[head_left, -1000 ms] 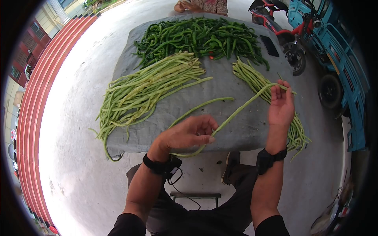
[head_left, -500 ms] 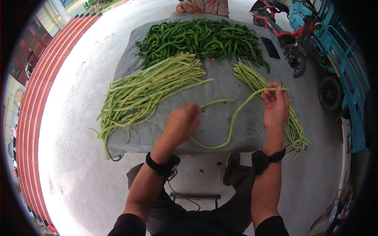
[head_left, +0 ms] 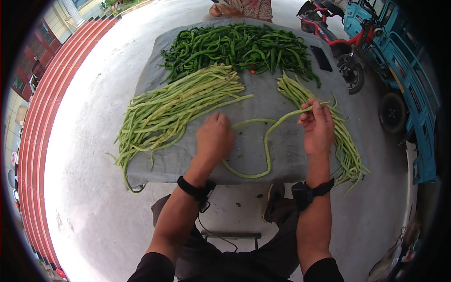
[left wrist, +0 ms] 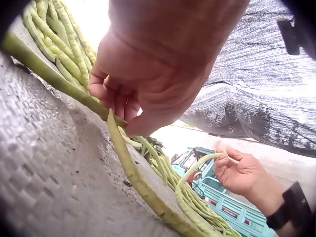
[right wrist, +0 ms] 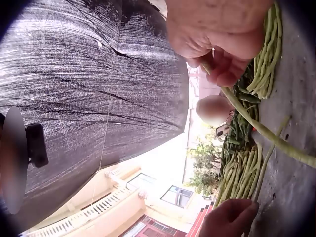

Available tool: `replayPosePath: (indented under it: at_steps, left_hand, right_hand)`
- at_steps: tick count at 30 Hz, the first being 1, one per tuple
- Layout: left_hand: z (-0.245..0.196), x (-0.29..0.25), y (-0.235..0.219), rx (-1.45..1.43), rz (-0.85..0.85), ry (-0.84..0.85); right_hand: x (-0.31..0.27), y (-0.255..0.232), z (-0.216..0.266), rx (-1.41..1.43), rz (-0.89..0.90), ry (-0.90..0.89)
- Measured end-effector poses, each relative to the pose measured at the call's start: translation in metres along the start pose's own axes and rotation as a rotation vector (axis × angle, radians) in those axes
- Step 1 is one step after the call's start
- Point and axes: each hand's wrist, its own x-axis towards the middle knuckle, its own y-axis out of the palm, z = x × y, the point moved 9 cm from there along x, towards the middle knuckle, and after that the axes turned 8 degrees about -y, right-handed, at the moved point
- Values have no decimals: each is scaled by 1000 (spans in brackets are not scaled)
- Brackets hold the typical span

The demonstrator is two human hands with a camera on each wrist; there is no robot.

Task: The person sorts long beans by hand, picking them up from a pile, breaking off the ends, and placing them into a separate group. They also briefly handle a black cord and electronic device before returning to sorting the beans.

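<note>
My right hand (head_left: 318,129) pinches one end of a long green bean (head_left: 268,152) between thumb and fingers. From there the bean droops onto the grey cloth and curves toward my left hand (head_left: 215,138). That hand is low over the cloth, its thumb and fingertips pinching a second long bean (left wrist: 64,85), as the left wrist view shows. In the head view this second bean (head_left: 253,121) stretches rightward past the knuckles. A bundle of long beans (head_left: 345,141) lies beside and partly behind my right hand. The larger pile of long beans (head_left: 174,110) is left of my left hand.
Green peppers (head_left: 235,49) are heaped across the far side of the cloth-covered table (head_left: 300,164). A black phone (head_left: 321,58) lies at its right edge. Across the table sits a person (head_left: 244,8). A blue three-wheeled cart (head_left: 404,75) and red steps (head_left: 51,117) flank the area.
My left hand has let go of the first bean, moved up and left, and taken hold of the second. My right hand has shifted left with its bean, which now sags in a curve.
</note>
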Motion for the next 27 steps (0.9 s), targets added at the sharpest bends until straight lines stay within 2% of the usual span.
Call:
replayPosePath:
  at_steps: [2, 5, 8, 11, 16, 20, 27]
  left_hand:
    - [3, 5, -12, -105, -5, -107]
    - [1, 9, -38, -331, -58, -177]
    - [4, 7, -45, -514, -130, -161]
    - [-9, 2, -53, -586, -70, -181]
    - [-28, -9, -46, -587, -1, -89]
    - [-36, -15, -42, -619, 9, -60]
    - [-44, -17, -37, -591, 43, -42]
  right_hand:
    - [0, 1, -2, 20, 8, 11]
    - [-2, 8, -6, 64, 29, 57]
    - [-8, 21, -13, 70, 60, 110]
    - [-14, 36, -21, 58, 109, 161]
    - [-23, 52, -29, 81, 164, 241]
    - [-25, 44, -49, 110, 146, 309]
    - [-30, 63, -39, 199, 169, 350]
